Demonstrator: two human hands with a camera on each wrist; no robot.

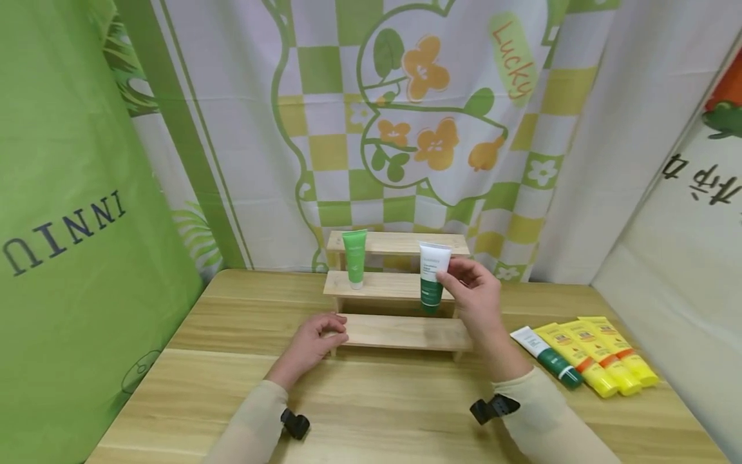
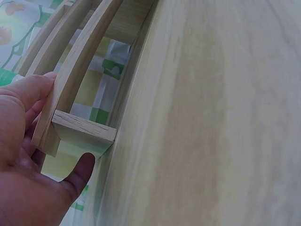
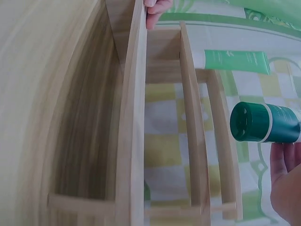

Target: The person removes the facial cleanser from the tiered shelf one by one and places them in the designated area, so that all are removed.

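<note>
A white and dark green squeeze tube (image 1: 432, 277) is upright, cap down, in my right hand (image 1: 478, 293); the thumb lies on its front and the fingers are behind it. In the right wrist view its green cap (image 3: 245, 122) hangs apart from the steps. The three-step wooden display rack (image 1: 400, 330) stands below. My left hand (image 1: 315, 338) holds the left end of its lowest step, fingertips on the wood (image 2: 70, 77). On the middle step, toward the left, a light green tube (image 1: 355, 258) stands on its white cap.
Right of the rack, several yellow tubes (image 1: 603, 351) with orange bands lie side by side on the wooden table (image 1: 371, 406). Another white and green tube (image 1: 545, 356) lies beside them. A patterned curtain (image 1: 406, 129) hangs close behind the rack, and a green cloth (image 1: 69, 290) borders the left side.
</note>
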